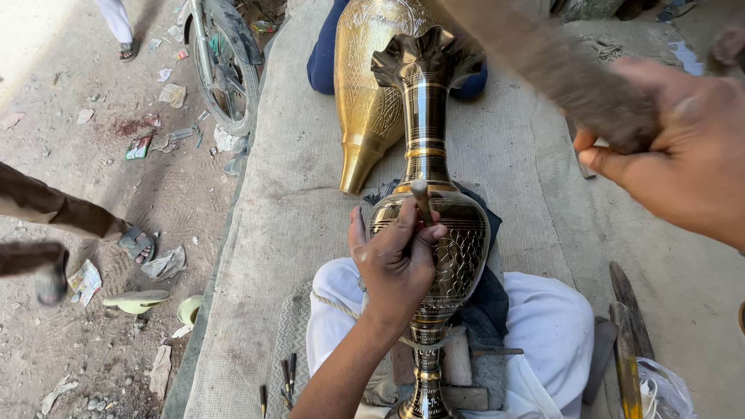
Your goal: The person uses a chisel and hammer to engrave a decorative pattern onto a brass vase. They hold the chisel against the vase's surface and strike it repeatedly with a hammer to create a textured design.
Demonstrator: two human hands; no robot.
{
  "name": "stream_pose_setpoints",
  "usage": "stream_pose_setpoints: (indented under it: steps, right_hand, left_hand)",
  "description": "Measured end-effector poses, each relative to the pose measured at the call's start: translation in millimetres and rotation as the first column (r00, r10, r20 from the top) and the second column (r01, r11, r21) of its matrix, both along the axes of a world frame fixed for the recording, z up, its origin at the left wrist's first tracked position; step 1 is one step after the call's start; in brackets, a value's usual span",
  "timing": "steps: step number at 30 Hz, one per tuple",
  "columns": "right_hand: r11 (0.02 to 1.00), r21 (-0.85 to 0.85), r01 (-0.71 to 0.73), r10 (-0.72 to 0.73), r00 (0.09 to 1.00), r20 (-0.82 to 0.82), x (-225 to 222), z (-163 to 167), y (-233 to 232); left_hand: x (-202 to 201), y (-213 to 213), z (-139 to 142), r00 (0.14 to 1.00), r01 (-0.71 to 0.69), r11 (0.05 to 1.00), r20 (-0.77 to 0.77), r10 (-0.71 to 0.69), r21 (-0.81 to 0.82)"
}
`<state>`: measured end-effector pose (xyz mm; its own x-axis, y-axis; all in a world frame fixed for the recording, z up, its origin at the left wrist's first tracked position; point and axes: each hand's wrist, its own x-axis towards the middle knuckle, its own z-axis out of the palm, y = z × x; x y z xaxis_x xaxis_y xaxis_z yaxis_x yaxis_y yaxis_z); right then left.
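A tall brass vase (429,233) with a dark, engraved body and a flared, wavy mouth lies across the person's lap, on a dark cloth over white trousers (543,326), its foot toward the camera and its mouth pointing away. The left hand (396,260) rests on the vase's belly, its fingers (429,233) curled around a slim chisel (421,198) whose tip meets the engraved metal. The right hand (683,155) is raised at the upper right, well apart from the vase, its fingers wrapped tight on a blurred wooden mallet (559,70). Beyond the vase's neck a second, golden vase (369,101) lies on the coarse burlap mat (295,202), just beside it. A few small punches (287,376) lie on the mat near the left forearm, and long metal files (627,334) lie at the right. On the dirt ground at the left a motorcycle wheel (225,62) stands among litter, and a passer-by's sandalled foot (138,242) steps close to the mat's edge
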<state>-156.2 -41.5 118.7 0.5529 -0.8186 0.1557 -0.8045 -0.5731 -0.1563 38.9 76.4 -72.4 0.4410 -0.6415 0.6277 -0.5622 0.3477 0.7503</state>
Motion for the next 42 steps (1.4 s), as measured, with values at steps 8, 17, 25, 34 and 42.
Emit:
stream_pose_setpoints:
  steps: [8, 17, 25, 34, 42]
  right_hand:
    - [0.954, -0.247, -0.172, 0.128, 0.975, -0.184, -5.7, 4.0, 18.3]
    - [0.811, 0.556, 0.184, -0.429, 0.833, 0.35, -49.1, -149.0, 33.4]
    - [0.662, 0.743, -0.101, -0.565, 0.584, 0.583, -20.6, -270.7, 65.3]
    - [0.523, 0.791, -0.318, -0.66, 0.437, 0.611, -20.4, -290.2, 59.6]
    - [0.707, 0.683, -0.182, -0.605, 0.343, 0.718, -42.3, -269.3, 52.0]
  left_hand:
    - [-2.5, 0.6, -7.3, 0.999, -0.047, 0.999, 0.019, 0.048, -0.008]
    - [73.7, -45.6, -69.8, 0.249, 0.027, 0.953, -0.921, -0.299, -0.302]
    - [76.4, -89.7, -131.4, -0.273, 0.092, 0.871, -0.853, -0.444, -0.483]
    - [80.6, -69.9, -113.9, 0.089, 0.041, 0.947, -0.943, -0.322, -0.319]
    - [36.2, -8.1, -27.2, 0.631, 0.096, 0.988, -0.76, -0.154, -0.12]
